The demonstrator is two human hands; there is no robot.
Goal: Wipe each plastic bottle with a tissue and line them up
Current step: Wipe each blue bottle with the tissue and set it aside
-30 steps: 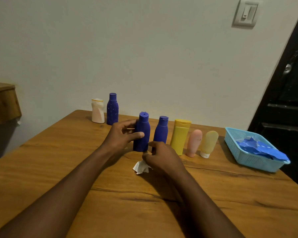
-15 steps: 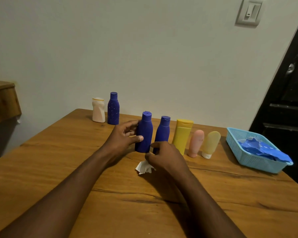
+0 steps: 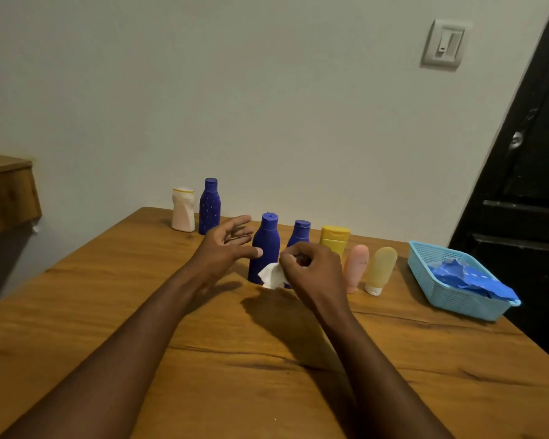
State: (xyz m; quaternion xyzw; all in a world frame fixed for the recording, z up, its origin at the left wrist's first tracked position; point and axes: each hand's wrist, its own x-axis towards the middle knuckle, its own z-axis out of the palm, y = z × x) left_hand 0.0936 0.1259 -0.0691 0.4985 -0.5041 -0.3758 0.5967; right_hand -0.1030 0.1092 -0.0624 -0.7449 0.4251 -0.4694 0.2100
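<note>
The left hand [image 3: 225, 245], fingers spread and empty, hovers at the upright blue bottle [image 3: 265, 248] at frame centre, the right hand [image 3: 314, 267] pinching a tissue [image 3: 271, 275] just beside it; the speckled bottle [image 3: 209, 207], likely next, stands upright to the upper left, nearer the left hand.

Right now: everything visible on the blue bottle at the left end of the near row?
The blue bottle looks like opaque dark-blue plastic, no label visible: rounded shoulders, a narrower matching cap with a small nub on top. It stands upright on the wooden table, at the left end of the row, close beside a second blue bottle. The open left hand has its thumb tip at the bottle's left side; contact unclear. The tissue, pinched by the right hand, hides its lower right part.
</note>
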